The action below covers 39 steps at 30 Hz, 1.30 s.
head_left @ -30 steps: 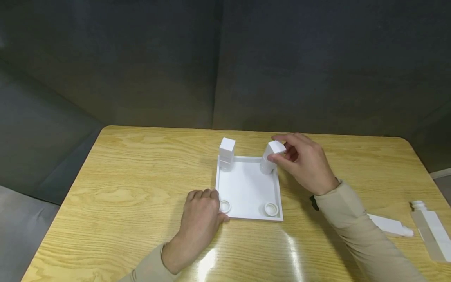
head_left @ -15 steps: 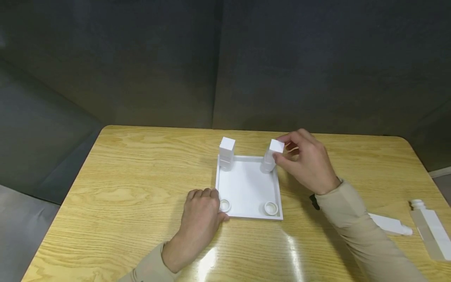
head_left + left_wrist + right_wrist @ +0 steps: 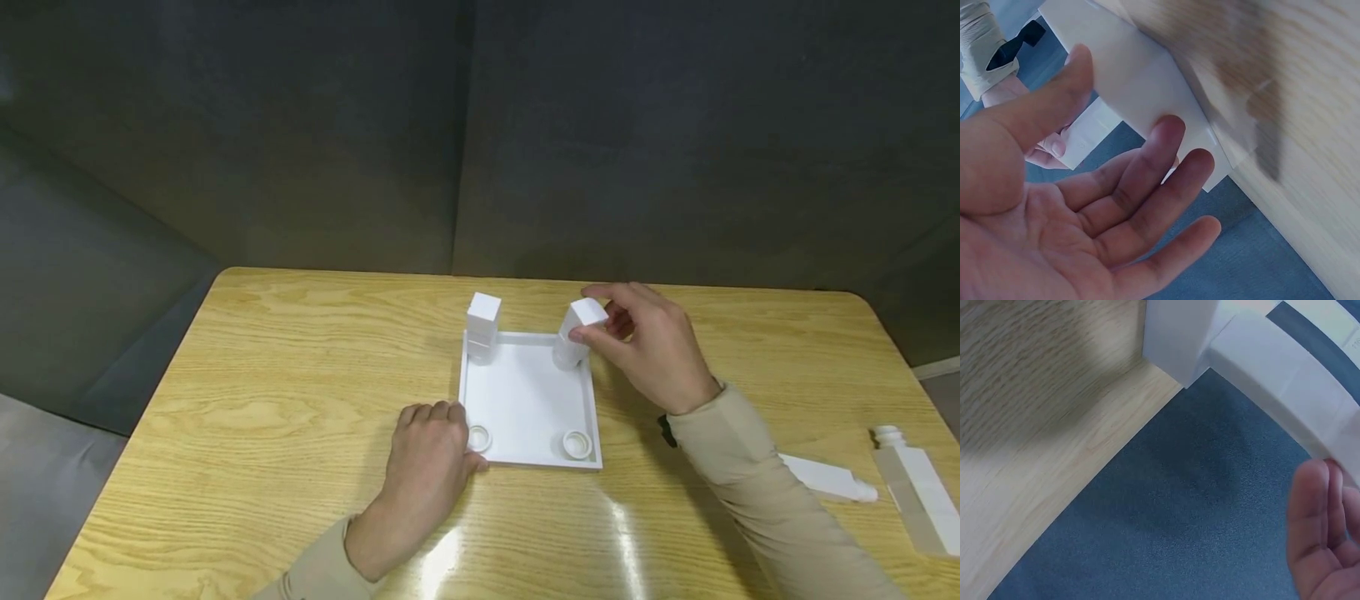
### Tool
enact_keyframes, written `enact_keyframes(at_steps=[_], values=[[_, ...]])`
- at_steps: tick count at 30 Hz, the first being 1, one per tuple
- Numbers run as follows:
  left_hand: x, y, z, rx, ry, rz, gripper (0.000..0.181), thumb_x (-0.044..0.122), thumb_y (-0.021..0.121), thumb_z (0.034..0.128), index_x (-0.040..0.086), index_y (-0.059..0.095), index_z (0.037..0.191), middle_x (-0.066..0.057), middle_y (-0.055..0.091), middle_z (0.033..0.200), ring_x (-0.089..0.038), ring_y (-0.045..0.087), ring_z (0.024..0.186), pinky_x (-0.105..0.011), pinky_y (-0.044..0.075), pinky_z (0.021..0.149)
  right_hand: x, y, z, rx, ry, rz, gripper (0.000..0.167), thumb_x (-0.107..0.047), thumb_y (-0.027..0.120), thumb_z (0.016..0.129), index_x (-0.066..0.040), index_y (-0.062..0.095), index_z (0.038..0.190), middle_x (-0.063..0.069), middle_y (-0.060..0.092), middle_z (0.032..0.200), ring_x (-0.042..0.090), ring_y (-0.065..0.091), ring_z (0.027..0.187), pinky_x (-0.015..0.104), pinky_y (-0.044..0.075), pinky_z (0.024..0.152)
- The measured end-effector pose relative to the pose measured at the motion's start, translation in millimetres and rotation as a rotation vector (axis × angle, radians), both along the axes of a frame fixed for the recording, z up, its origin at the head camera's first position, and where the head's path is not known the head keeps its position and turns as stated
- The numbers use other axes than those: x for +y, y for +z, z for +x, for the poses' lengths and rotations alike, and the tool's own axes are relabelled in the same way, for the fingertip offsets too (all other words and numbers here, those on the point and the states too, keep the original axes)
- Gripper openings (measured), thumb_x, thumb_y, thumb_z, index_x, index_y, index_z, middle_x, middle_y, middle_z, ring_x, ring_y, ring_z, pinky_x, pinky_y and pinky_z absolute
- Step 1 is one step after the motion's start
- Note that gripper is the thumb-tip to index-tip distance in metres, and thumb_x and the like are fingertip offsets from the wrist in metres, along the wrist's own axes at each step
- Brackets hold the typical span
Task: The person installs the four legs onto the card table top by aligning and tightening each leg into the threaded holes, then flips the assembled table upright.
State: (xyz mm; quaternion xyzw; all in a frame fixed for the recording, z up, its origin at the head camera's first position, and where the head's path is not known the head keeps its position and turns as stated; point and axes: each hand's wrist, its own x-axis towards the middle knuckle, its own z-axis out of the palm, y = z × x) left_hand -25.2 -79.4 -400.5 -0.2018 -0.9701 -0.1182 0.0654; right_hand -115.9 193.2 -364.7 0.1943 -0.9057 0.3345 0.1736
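Observation:
A square white tray (image 3: 528, 400) lies on the table with its underside up or inside showing; I cannot tell which. White square posts stand at its two far corners, the left post (image 3: 483, 321) upright and the right post (image 3: 572, 337) leaning a little. My right hand (image 3: 656, 346) pinches the right post near its top between thumb and fingers; in the right wrist view that post (image 3: 1285, 375) runs up from the tray's corner. At the near left corner my left hand (image 3: 427, 458) holds the tray's edge; the left wrist view shows its fingers (image 3: 1169, 134) against the tray (image 3: 1141, 75).
White rings sit in the near corners, the left ring (image 3: 478, 438) beside my left hand and the right ring (image 3: 577, 444). On the table's right side lie two loose white posts, one (image 3: 825, 477) partly behind my right sleeve, the other (image 3: 918, 496) near the edge.
The right post's top moved slightly right half a second ago, then back to the left, with my right hand moving along with it. My left hand has stayed in place.

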Motion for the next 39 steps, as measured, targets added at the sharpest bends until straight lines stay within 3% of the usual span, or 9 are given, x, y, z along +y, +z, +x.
enact_keyframes(at_steps=[6,15,28,36,39], values=[[0.0,-0.4,0.4,0.016,-0.01,0.003,0.058,0.036,0.102,0.0633,-0.007,0.073,0.089,-0.016,0.073,0.079,-0.031,0.076,0.078,-0.05,0.062,0.088,3.1,2.9,2.4,-0.014,0.0,-0.016,0.043,-0.005,0.094,0.086,0.004,0.076,0.124,0.009,0.072,0.091,0.021,0.068,0.077,0.019,0.054,0.07],[-0.6,-0.3,1.7,-0.006,-0.001,0.004,0.057,0.037,0.101,0.0646,-0.005,0.072,0.089,-0.015,0.072,0.078,-0.031,0.075,0.078,-0.05,0.061,0.089,3.9,4.9,5.3,-0.096,-0.021,-0.069,0.033,0.002,0.086,0.089,0.004,0.077,0.12,0.01,0.073,0.09,0.019,0.067,0.074,0.011,0.05,0.067],[0.1,-1.1,2.5,0.01,0.004,-0.009,0.058,0.037,0.101,0.0643,-0.006,0.072,0.09,-0.016,0.073,0.08,-0.031,0.075,0.079,-0.05,0.061,0.089,5.1,4.4,3.3,-0.078,-0.041,-0.037,0.028,-0.009,0.094,0.088,-0.002,0.074,0.106,0.005,0.069,0.086,0.017,0.063,0.073,0.011,0.046,0.067],[4.2,-2.5,5.7,0.109,0.011,-0.142,0.062,0.044,0.097,0.0666,-0.006,0.072,0.092,-0.015,0.074,0.083,-0.027,0.075,0.077,-0.043,0.062,0.088,5.2,5.8,2.7,-0.096,-0.07,-0.022,0.03,-0.012,0.094,0.088,0.0,0.073,0.107,0.005,0.068,0.084,0.018,0.062,0.072,0.013,0.044,0.064],[4.8,-3.8,5.2,0.111,0.015,-0.142,0.061,0.044,0.098,0.0665,-0.006,0.072,0.091,-0.014,0.074,0.082,-0.027,0.074,0.077,-0.043,0.062,0.087,4.7,5.1,2.4,-0.105,-0.08,-0.033,0.031,-0.014,0.094,0.087,0.0,0.073,0.106,0.005,0.068,0.083,0.019,0.062,0.072,0.013,0.044,0.065]])
